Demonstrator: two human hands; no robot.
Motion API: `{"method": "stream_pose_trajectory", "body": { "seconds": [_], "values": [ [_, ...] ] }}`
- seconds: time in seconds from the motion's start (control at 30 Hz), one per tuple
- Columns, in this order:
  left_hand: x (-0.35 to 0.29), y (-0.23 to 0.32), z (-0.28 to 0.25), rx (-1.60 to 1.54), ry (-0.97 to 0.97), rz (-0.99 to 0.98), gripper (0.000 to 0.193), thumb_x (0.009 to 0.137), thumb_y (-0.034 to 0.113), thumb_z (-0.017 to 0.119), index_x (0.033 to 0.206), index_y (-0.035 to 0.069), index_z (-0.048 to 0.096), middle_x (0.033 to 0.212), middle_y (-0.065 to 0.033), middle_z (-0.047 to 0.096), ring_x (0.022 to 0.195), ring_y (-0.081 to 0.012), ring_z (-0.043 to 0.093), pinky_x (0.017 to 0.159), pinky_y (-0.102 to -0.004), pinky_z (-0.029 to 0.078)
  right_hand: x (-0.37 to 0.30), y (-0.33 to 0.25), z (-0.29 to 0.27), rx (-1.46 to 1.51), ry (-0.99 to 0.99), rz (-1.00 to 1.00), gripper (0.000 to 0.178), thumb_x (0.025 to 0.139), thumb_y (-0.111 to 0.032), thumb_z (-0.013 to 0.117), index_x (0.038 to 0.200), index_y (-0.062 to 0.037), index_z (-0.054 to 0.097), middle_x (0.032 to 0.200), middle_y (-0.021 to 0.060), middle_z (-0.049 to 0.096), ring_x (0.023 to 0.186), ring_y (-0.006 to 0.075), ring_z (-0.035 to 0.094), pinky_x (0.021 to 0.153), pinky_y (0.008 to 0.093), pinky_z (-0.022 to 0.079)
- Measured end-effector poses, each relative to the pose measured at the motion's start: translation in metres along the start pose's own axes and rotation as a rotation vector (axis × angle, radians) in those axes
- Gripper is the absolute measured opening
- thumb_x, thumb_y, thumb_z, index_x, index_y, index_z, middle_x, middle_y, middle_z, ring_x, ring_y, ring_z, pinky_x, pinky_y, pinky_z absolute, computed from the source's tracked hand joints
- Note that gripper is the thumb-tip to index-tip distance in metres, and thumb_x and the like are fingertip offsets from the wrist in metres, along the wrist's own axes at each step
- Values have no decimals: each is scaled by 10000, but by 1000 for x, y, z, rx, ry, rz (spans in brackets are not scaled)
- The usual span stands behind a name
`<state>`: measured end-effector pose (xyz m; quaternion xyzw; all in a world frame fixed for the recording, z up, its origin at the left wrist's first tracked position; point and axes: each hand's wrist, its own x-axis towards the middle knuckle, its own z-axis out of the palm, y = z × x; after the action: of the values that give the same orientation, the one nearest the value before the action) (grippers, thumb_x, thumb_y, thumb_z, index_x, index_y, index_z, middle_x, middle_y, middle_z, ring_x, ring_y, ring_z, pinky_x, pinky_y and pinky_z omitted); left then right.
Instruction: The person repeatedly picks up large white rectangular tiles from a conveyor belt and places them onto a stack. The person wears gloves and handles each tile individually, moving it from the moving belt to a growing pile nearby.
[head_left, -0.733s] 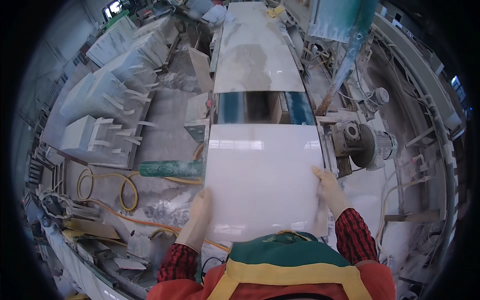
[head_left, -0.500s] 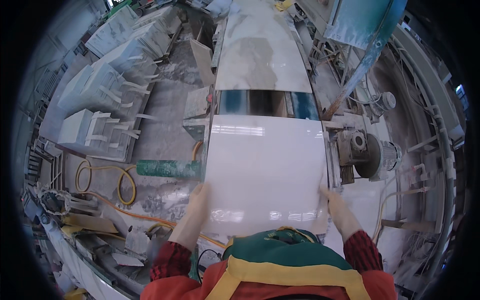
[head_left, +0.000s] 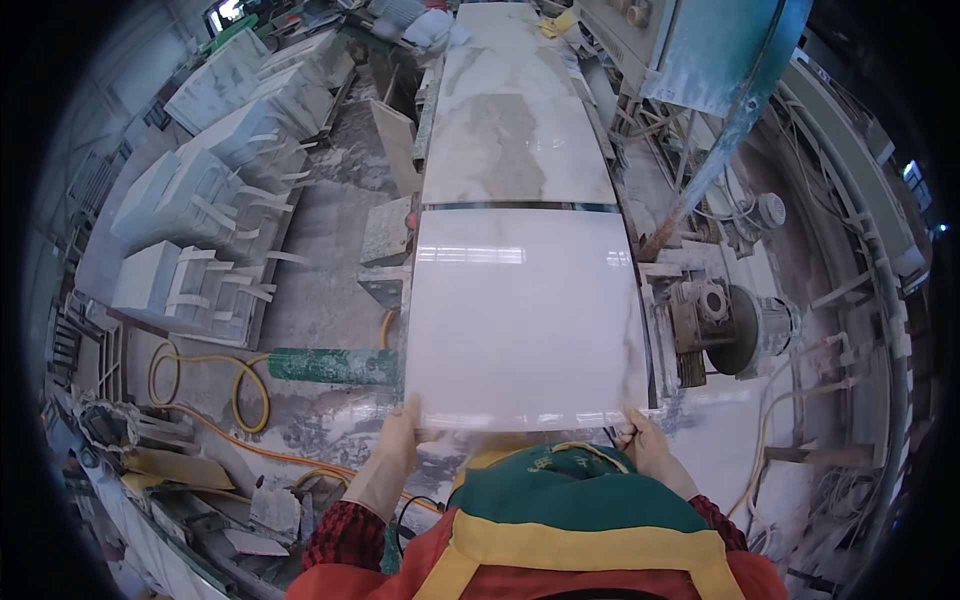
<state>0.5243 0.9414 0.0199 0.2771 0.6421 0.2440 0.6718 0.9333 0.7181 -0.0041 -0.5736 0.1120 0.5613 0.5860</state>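
A glossy white stone slab (head_left: 522,325) lies in front of me on a long conveyor. My left hand (head_left: 398,435) grips its near left corner, the thumb at the side and fingers under the near edge. At the near right corner my right hand (head_left: 650,445) is closed on the slab, with fingers bent at the edge. Beyond it, a second slab with grey-beige veins (head_left: 515,150) lies on the same line. Only a narrow dark gap separates the two.
Left of the conveyor, a green roller (head_left: 330,366) sticks out above a yellow hose (head_left: 240,400). Strapped stone stacks (head_left: 190,285) stand farther left. On the right are a motor (head_left: 765,325) and a slanted rusty post (head_left: 710,170). Scrap pieces (head_left: 275,500) lie at lower left.
The white slab has slid away from me, narrowing the wide gap to the veined slab. My hands have moved from its sides to its near corners, the right one inward.
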Motion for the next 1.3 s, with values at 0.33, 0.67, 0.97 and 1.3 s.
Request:
{"method": "stream_pose_trajectory", "body": {
  "seconds": [0.33, 0.67, 0.97, 1.3],
  "values": [
    [-39, -25, 20, -142, -312, -167, 497, 1174, 476, 527, 1242, 6, 670, 1059, -133, 752, 910, -203, 743, 846, -352, 626, 10, 25, 22, -204, -134, 105, 510, 1127, -504, 622, 1235, -11, 692, 970, 141, 762, 771, 220, 713, 724, 357, 638],
    [1, -43, 15, -143, -428, -87, 505, 1130, 556, 589, 908, 111, 499, 818, 21, 463, 699, -91, 445, 639, -274, 425, -13, 2, 73, -346, -8, 20, 566, 1156, -535, 546, 1164, 27, 620, 865, 97, 699, 698, 122, 618, 599, 276, 549],
    [7, -27, 28, -159, -422, -34, 500, 1142, 530, 586, 938, 81, 504, 819, 29, 442, 693, -91, 416, 628, -282, 396, 38, 14, 43, -262, -73, 9, 609, 1140, -523, 578, 1226, 73, 670, 960, 254, 806, 702, 270, 766, 627, 396, 656],
    [49, -47, 9, -97, -499, -73, 677, 1132, 538, 588, 1283, -119, 653, 1117, -243, 775, 944, -296, 772, 868, -422, 646, 51, 5, 44, -290, -138, 20, 605, 1148, -545, 546, 1202, 41, 685, 911, 215, 803, 677, 220, 737, 622, 345, 641]
  ]
}}
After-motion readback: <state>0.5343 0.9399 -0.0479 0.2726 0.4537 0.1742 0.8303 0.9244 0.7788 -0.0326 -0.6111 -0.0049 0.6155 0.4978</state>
